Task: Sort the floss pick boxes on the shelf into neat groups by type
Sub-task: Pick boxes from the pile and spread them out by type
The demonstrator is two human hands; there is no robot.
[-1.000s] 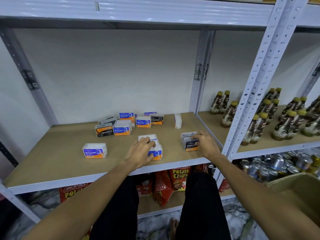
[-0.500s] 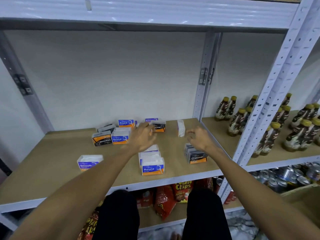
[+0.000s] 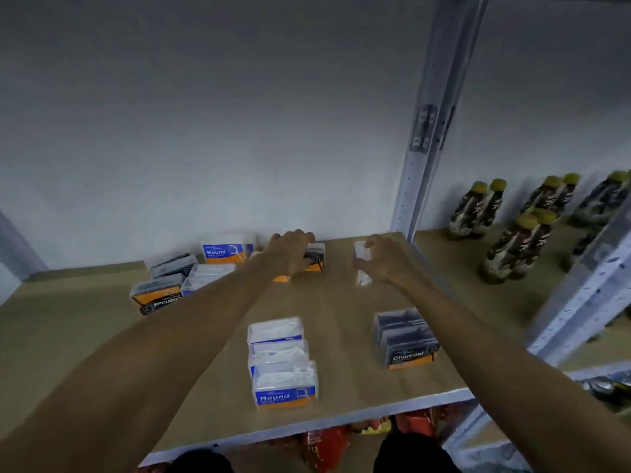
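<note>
Clear rectangular box (image 3: 362, 256), right hand (image 3: 387, 264) pinching

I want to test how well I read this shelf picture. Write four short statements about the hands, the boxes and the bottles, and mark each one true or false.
1. The right hand holds a white box near the back of the shelf. True.
2. The Round stack stands to the right of the Charcoal stack. False: it stands to its left.
3. The left hand holds a dark box. True.
4. The bottles have red caps. False: the caps are yellow.
</note>
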